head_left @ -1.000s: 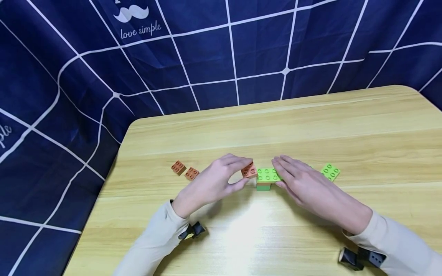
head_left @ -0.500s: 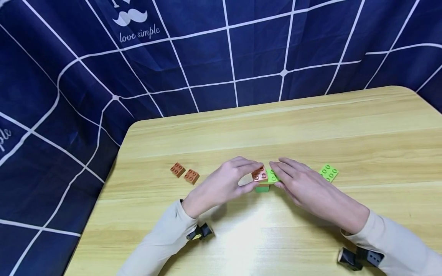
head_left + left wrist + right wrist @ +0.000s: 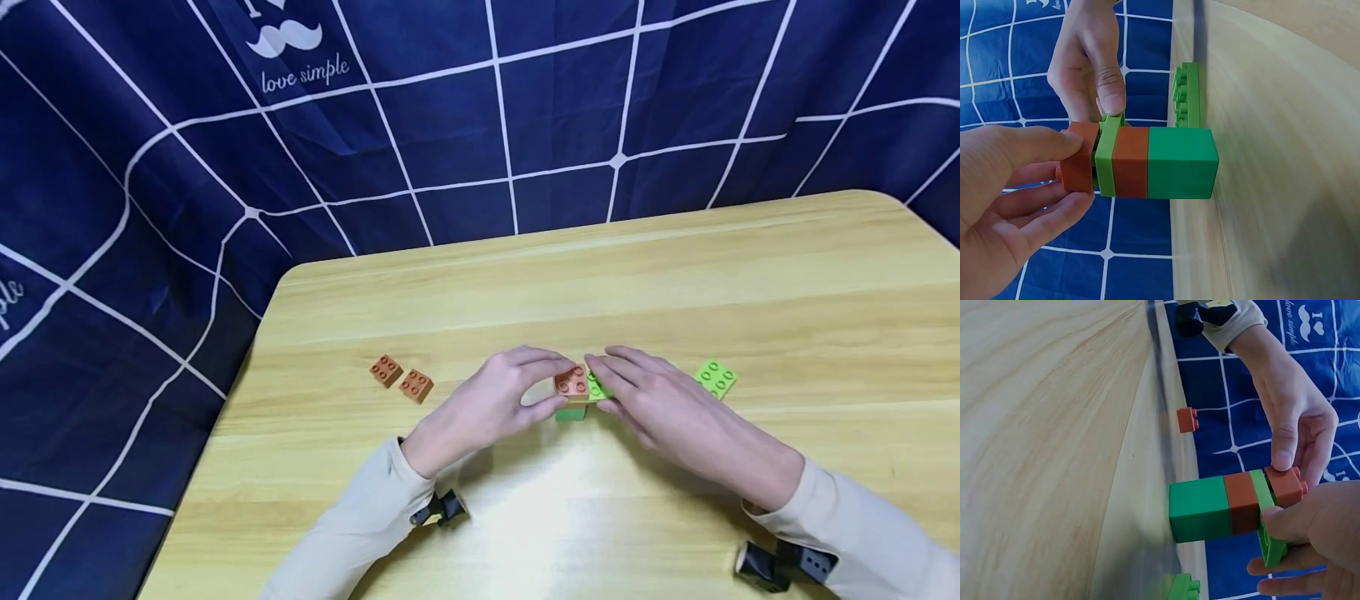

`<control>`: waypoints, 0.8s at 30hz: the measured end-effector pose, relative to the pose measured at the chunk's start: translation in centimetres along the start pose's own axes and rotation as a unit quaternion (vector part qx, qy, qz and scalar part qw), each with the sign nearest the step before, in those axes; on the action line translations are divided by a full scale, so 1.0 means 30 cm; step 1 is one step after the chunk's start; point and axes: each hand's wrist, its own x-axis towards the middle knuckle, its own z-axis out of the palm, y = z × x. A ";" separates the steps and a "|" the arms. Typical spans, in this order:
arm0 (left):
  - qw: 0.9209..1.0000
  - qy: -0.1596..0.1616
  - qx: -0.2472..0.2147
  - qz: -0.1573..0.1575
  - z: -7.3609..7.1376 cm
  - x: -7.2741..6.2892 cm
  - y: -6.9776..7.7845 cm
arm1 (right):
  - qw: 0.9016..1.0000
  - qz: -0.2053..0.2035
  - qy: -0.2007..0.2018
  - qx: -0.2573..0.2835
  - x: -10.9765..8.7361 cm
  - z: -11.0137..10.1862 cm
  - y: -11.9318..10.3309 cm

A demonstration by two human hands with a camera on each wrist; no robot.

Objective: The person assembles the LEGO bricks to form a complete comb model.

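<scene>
My left hand (image 3: 498, 398) pinches an orange-brown toy brick (image 3: 572, 385) between thumb and fingers. That brick sits over the left end of a lime green studded plate (image 3: 1106, 164), with a narrow gap between the two in the left wrist view. Below the plate come another orange-brown brick (image 3: 1130, 164) and a larger green block (image 3: 1182, 164), stacked on the table. My right hand (image 3: 663, 404) holds the plate's other end, its thumb on the near edge; the fingers hide much of that end in the head view.
Two loose orange-brown bricks, a left one (image 3: 386, 370) and a right one (image 3: 416, 384), lie left of my left hand. A second lime green plate (image 3: 716, 377) lies beyond my right hand. A blue gridded curtain (image 3: 420, 108) hangs behind the wooden table (image 3: 480, 292).
My left hand has moved right with the orange-brown brick, from beside the lime green plate to over its left end. The right hand has stayed nearly still.
</scene>
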 end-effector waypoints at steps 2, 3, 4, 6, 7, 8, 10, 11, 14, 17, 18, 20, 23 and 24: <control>1.000 0.007 -0.009 -0.002 0.003 -0.002 0.000 | 1.000 0.000 -0.001 0.004 -0.001 0.000 0.000; 1.000 0.011 -0.015 -0.003 0.003 -0.002 0.000 | 1.000 0.001 -0.002 0.006 -0.001 -0.001 0.000; 1.000 0.015 -0.018 -0.004 0.004 -0.003 0.000 | 1.000 0.001 -0.001 0.008 -0.001 -0.002 -0.001; 0.999 0.022 -0.024 -0.005 0.006 -0.003 -0.001 | 1.000 0.004 -0.001 0.015 0.000 -0.005 0.000; 0.999 0.025 -0.025 -0.003 0.006 -0.002 -0.002 | 1.000 0.006 0.001 0.019 0.001 -0.008 0.001; 0.999 0.026 -0.025 -0.002 0.007 -0.001 -0.003 | 1.000 0.007 0.004 0.024 0.002 -0.012 0.003; 0.999 0.026 -0.022 0.002 0.006 0.000 -0.005 | 0.999 0.009 0.016 0.035 0.005 -0.023 0.007; 0.999 0.025 -0.020 0.004 0.006 0.001 -0.006 | 0.999 0.009 0.025 0.041 0.006 -0.029 0.009; 1.000 0.018 -0.017 0.006 0.003 0.001 -0.007 | 0.997 0.006 0.054 0.059 0.013 -0.047 0.016; 1.000 0.009 -0.020 -0.004 -0.001 -0.003 -0.009 | 0.995 0.007 0.072 0.074 0.022 -0.057 0.015; 1.000 0.007 -0.022 -0.011 -0.002 -0.005 -0.009 | 0.994 0.007 0.076 0.078 0.026 -0.059 0.014; 0.999 0.003 -0.027 -0.028 -0.003 -0.009 -0.010 | 0.993 0.007 0.079 0.082 0.032 -0.058 0.010; 0.998 -0.001 -0.037 -0.053 -0.001 -0.015 -0.013 | 0.993 0.005 0.081 0.085 0.043 -0.053 0.004; 0.997 -0.003 -0.041 -0.059 0.000 -0.016 -0.015 | 0.993 0.005 0.080 0.085 0.047 -0.050 0.003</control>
